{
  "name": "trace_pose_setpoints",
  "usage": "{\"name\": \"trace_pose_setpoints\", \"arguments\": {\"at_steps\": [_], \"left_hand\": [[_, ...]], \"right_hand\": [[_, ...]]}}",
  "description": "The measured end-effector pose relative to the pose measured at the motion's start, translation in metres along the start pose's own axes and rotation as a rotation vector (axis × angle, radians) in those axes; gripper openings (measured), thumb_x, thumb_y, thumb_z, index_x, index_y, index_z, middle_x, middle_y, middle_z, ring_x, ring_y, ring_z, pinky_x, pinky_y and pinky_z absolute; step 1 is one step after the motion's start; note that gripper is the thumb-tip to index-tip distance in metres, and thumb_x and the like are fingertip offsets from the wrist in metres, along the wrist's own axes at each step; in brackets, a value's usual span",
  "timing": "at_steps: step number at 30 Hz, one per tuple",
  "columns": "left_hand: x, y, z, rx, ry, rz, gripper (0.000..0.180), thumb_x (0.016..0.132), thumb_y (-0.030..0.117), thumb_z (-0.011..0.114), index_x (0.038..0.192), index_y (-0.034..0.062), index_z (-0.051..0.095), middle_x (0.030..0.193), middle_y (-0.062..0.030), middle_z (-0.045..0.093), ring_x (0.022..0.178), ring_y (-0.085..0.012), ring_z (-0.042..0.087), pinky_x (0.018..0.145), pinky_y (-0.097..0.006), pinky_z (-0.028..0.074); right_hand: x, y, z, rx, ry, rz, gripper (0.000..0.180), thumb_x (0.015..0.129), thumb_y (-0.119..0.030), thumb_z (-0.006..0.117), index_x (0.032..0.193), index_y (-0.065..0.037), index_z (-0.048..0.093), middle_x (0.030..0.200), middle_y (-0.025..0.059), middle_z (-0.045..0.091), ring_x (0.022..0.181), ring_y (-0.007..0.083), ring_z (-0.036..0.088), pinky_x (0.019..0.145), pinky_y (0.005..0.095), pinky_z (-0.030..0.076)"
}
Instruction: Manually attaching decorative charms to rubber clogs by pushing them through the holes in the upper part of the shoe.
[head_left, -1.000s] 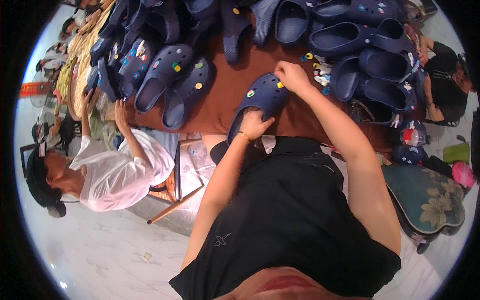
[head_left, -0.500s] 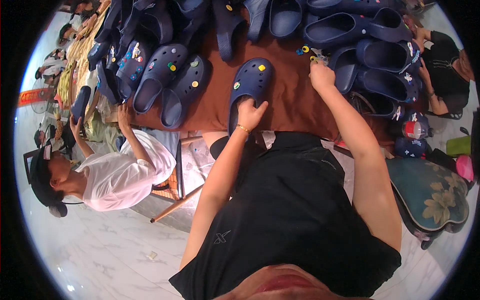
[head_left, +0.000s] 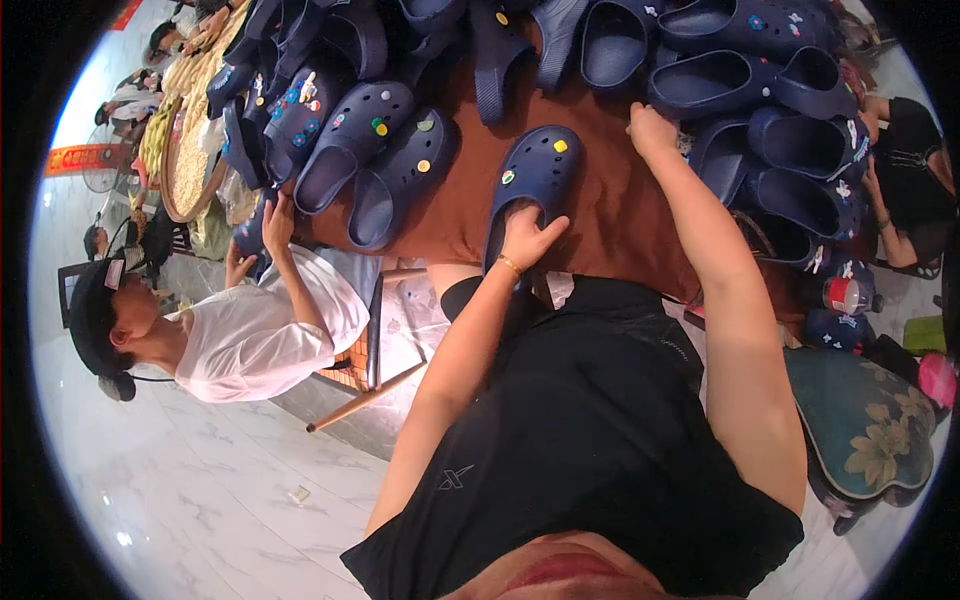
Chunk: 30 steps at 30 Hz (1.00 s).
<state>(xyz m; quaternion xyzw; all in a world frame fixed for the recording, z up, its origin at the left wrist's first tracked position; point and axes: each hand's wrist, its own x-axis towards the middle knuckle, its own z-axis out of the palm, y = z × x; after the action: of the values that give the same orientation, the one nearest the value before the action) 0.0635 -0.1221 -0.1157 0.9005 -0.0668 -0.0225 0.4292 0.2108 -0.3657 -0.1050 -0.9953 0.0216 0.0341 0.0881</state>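
A navy clog [head_left: 540, 170] lies on the brown cloth [head_left: 620, 215] in front of me, its toe pointing away. It bears a yellow charm [head_left: 560, 146] and a round green-and-white charm [head_left: 508, 177]. My left hand [head_left: 530, 240] grips it, with the fingers inside the foot opening and the thumb outside. Farther off to the right, my right hand [head_left: 653, 133] is down on the cloth beside the pile of clogs. Its fingers are curled, and whatever they hold is hidden beneath them. Two decorated clogs [head_left: 400, 175] [head_left: 355, 130] rest left of my left hand.
More navy clogs [head_left: 800, 140] crowd the table's far side and right end. At left, a person in a white shirt [head_left: 270, 325] handles a clog. Another person in black [head_left: 910, 180] is at the right. A bottle [head_left: 848, 293] and a flower-patterned stool seat [head_left: 865, 425] stand near the right end.
My right hand now covers the spot where small yellow-and-dark charms showed. My left hand keeps its hold on the clog. The person at left has lowered a clog toward the table; the view has shifted.
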Motion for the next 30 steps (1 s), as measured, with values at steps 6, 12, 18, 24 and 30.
{"name": "trace_pose_setpoints", "arguments": {"at_steps": [6,12,18,24,30], "left_hand": [[0.001,0.003,-0.007,-0.118,-0.047,-0.127,0.050,0.074,0.042,0.065,0.069,-0.0061,0.053,0.059,-0.0136,0.047,0.057,-0.0203,0.044,0.054,-0.034,0.036],[0.000,-0.012,0.005,-0.043,0.032,0.013,0.048,0.074,0.040,0.065,0.067,-0.0056,0.052,0.057,-0.0157,0.047,0.052,-0.0228,0.043,0.051,-0.035,0.035],[0.003,-0.005,0.004,-0.036,0.014,-0.012,0.047,0.073,0.040,0.064,0.058,-0.0023,0.048,0.058,-0.0207,0.049,0.057,-0.0362,0.048,0.055,-0.043,0.036],[0.002,-0.014,0.006,0.006,0.114,0.179,0.043,0.071,0.036,0.067,0.063,-0.0038,0.052,0.061,-0.0196,0.051,0.054,-0.0311,0.048,0.052,-0.039,0.037],[-0.006,-0.005,0.006,-0.008,-0.094,0.003,0.044,0.071,0.039,0.063,0.057,-0.0013,0.050,0.063,-0.0214,0.053,0.066,-0.0379,0.053,0.061,-0.045,0.039]], "right_hand": [[-0.026,-0.022,0.005,0.384,0.065,-0.091,0.019,0.077,-0.013,0.049,0.089,-0.006,0.063,0.089,0.0171,0.064,0.086,0.0337,0.061,0.076,0.0435,0.048],[-0.076,-0.063,0.000,1.014,-0.319,-0.160,0.017,0.074,-0.014,0.061,0.088,-0.004,0.065,0.072,0.0094,0.063,0.065,0.0162,0.060,0.063,0.0301,0.048],[-0.063,-0.072,0.002,1.040,-0.386,-0.097,0.010,0.075,-0.011,0.061,0.080,-0.001,0.058,0.065,0.0057,0.060,0.053,0.0113,0.055,0.050,0.0263,0.045],[-0.038,-0.085,-0.004,0.725,-0.587,-0.172,0.014,0.071,-0.014,0.064,0.073,-0.002,0.057,0.059,0.0091,0.061,0.050,0.0172,0.060,0.049,0.0320,0.048],[-0.039,-0.113,-0.047,0.011,-0.579,-0.261,0.028,0.066,-0.022,0.066,0.087,-0.004,0.067,0.090,0.0155,0.065,0.087,0.0293,0.063,0.075,0.0391,0.050]]}}
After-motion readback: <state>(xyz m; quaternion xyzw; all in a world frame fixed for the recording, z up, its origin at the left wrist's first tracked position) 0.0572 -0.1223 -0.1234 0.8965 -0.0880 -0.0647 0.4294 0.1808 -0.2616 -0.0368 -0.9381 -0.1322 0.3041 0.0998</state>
